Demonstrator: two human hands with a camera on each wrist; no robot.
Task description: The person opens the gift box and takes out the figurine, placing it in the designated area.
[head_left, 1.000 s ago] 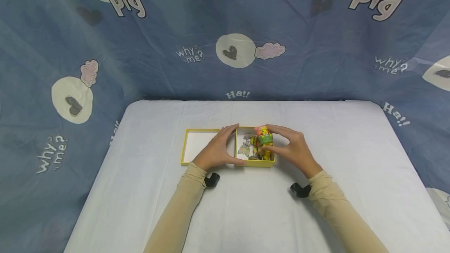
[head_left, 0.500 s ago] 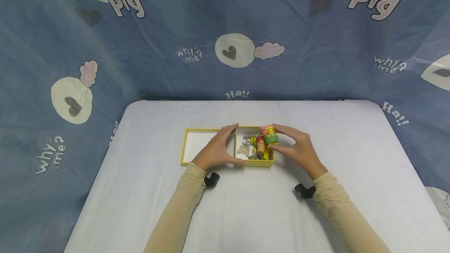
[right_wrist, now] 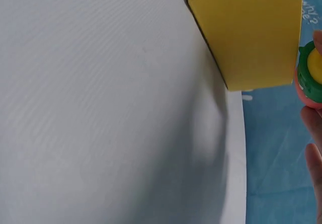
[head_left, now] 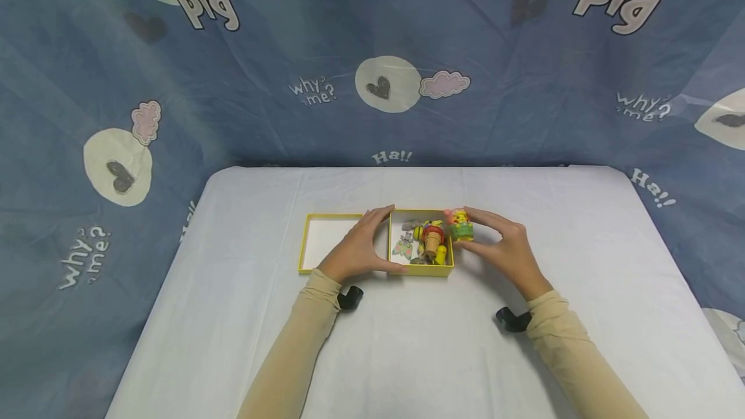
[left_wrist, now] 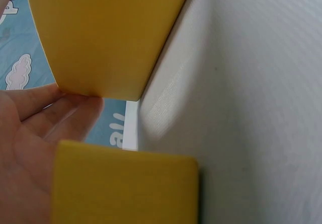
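My right hand (head_left: 506, 247) pinches a small toy figurine (head_left: 462, 226), pink, yellow and green, just right of the yellow box (head_left: 427, 271) and above the table. In the right wrist view the figurine (right_wrist: 306, 78) shows at the right edge, close to the box. My left hand (head_left: 357, 247) grips the box's left end, thumb at the front and fingers at the back. Several toys lie inside the box, among them a red and brown figurine (head_left: 432, 241), a yellow piece (head_left: 441, 255) and a flat green and pink piece (head_left: 403, 247).
A shallow yellow-rimmed lid (head_left: 328, 241) with a white inside lies left of the box, partly behind my left hand. All of it stands on a table with a white cloth (head_left: 419, 341). A blue printed curtain (head_left: 262, 115) hangs behind the table.
My right hand has lifted the figurine out of the box and carried it to the right, past the box's right edge. My left hand stays on the box.
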